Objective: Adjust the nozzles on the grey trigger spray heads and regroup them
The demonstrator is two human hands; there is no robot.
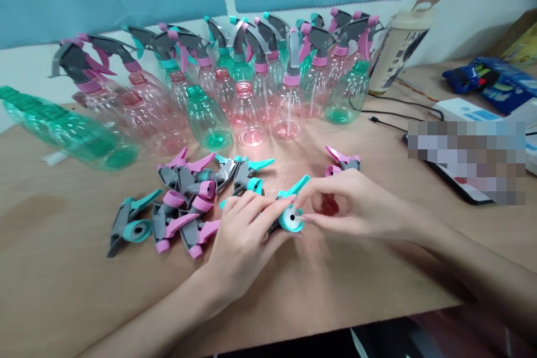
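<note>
My left hand [247, 235] is closed around a grey and teal trigger spray head [298, 187], its collar turned toward me. A white disc with a dark hole [292, 217] shows inside that collar. The thumb and index finger of my right hand [348, 207] come together at the collar's right edge; whether they grip anything small I cannot make out. Left of my hands lies a pile of grey and pink spray heads [184, 179], with a teal one [130, 226] at its left. Beyond my right hand is another pink one [344, 162], partly hidden.
Pink and green spray bottles [249, 117], several with heads fitted, stand along the back. Green bottles [71, 128] lie at the left. A beige tumbler [400, 39], black cables [398, 114], a blue packet [499, 81] and a partly blurred phone-like device [461, 187] are at the right.
</note>
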